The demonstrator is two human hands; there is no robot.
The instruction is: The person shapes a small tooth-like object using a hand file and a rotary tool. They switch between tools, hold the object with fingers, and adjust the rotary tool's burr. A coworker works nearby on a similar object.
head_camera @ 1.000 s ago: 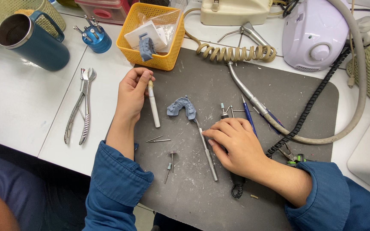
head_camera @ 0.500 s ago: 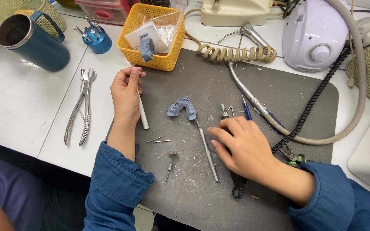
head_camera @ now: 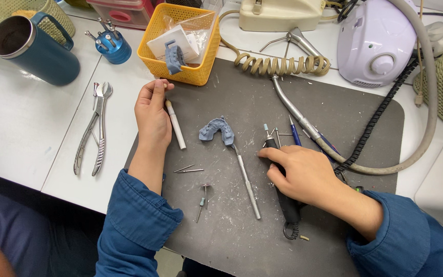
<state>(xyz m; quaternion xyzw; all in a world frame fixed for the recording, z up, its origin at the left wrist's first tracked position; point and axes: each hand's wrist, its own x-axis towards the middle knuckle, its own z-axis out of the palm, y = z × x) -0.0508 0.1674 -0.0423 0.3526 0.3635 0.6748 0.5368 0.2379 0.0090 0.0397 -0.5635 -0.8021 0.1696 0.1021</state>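
My left hand (head_camera: 152, 114) rests at the left edge of the dark mat (head_camera: 334, 107), fingers pinched on the top end of a thin white stick tool (head_camera: 176, 132) that lies slanted on the mat. My right hand (head_camera: 303, 174) wraps around a black rotary handpiece (head_camera: 287, 202) whose bur tip points away from me. Between the hands lies a blue dental cast (head_camera: 216, 130) beside the tip of a long metal spatula (head_camera: 247, 182). Several small loose burs (head_camera: 189, 170) lie near my left forearm.
A yellow basket (head_camera: 180, 74) with a second blue cast and paper stands behind my left hand. Metal pliers (head_camera: 92, 131), a teal mug (head_camera: 37, 48) and a blue bur holder (head_camera: 113, 47) are at left. A lilac motor unit (head_camera: 375, 43), coiled cord and hoses are at right.
My right hand has slid right, off the metal spatula, and closed on the black handpiece. My left hand shifted the white stick slightly left and toward the basket.
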